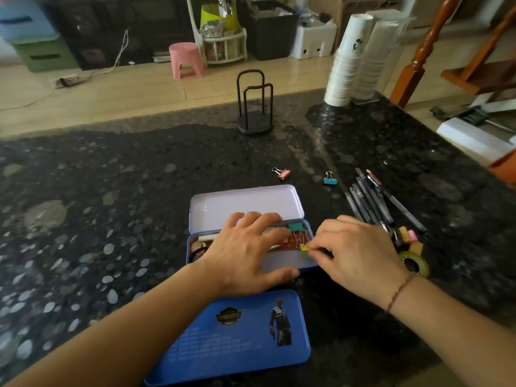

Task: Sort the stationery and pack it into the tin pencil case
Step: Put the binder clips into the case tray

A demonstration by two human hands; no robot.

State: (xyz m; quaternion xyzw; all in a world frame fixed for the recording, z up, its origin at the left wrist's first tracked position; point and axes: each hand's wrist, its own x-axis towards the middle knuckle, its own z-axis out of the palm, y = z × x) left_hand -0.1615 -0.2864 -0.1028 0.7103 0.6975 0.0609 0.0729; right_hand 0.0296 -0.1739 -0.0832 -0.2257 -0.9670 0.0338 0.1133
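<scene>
Around the work area, a pink binder clip [284, 173] and a blue binder clip [330, 179] lay apart on the dark stone counter [111, 191], beyond the case. A bundle of pens [374, 202] lay to your right, with small erasers [408, 236] and a roll of yellow tape [414, 264] just beside your right wrist. A black wire stand [254, 107] and stacked paper cups [354, 57] stood well back. A loose blue printed lid [237, 336] lay nearest you, between your forearms.

The tin pencil case [282, 262] sat open at centre, its pale lid [245, 205] tilted back. Inside it you had a green binder clip [295, 226] at the far right corner, a red ruler [293, 243] and a white stick-like item at the left end; other contents were hidden.

Your left hand [245, 252] lay spread across the case, fingers straight, thumb on the near wall, covering much of the interior. Your right hand [360, 258] pinched a yellow binder clip [304, 248] at the case's right end.
</scene>
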